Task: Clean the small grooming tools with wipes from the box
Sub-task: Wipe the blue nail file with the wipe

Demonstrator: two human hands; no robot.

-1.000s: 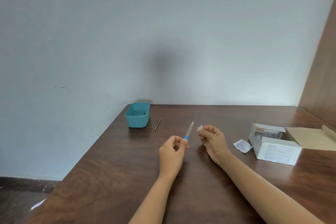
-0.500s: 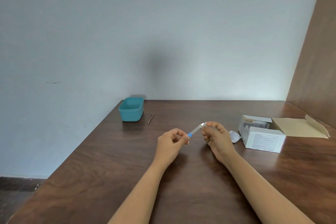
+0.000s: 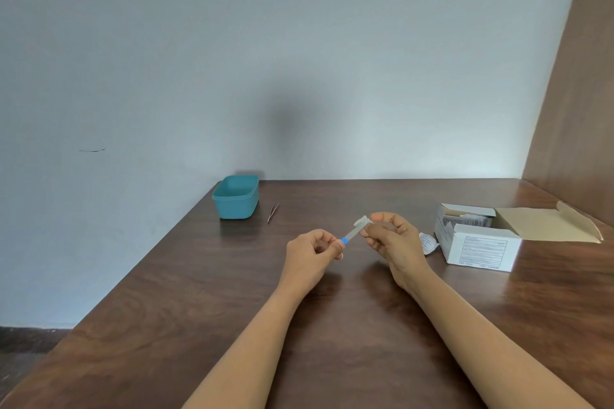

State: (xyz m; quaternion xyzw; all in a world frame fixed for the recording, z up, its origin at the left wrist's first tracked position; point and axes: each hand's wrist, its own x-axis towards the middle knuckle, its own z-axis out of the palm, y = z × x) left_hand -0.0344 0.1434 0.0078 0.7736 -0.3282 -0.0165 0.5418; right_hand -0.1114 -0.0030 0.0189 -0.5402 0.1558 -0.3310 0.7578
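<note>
Dark wooden table (image 3: 199, 325) against a pale wall (image 3: 299, 60), with a slim file held between two hands above its middle.

The left hand (image 3: 310, 257) pinches the blue handle end of the file (image 3: 352, 234), and the right hand (image 3: 393, 242) pinches a small white wipe (image 3: 361, 221) around its far tip. Both grips are fingertip-only, so a firm pull along the blade would likely tug the file free or slide the tiny wipe off, leaving bare fingers on the tip. The open box (image 3: 478, 247) sits at the right with a torn sachet (image 3: 428, 242) just beside it. Tweezers (image 3: 273, 212) lie loose near a teal tub (image 3: 236, 197) at the far left. The tabletop is glossy and grained, and a brown wooden panel (image 3: 571, 109) rises on the right.
</note>
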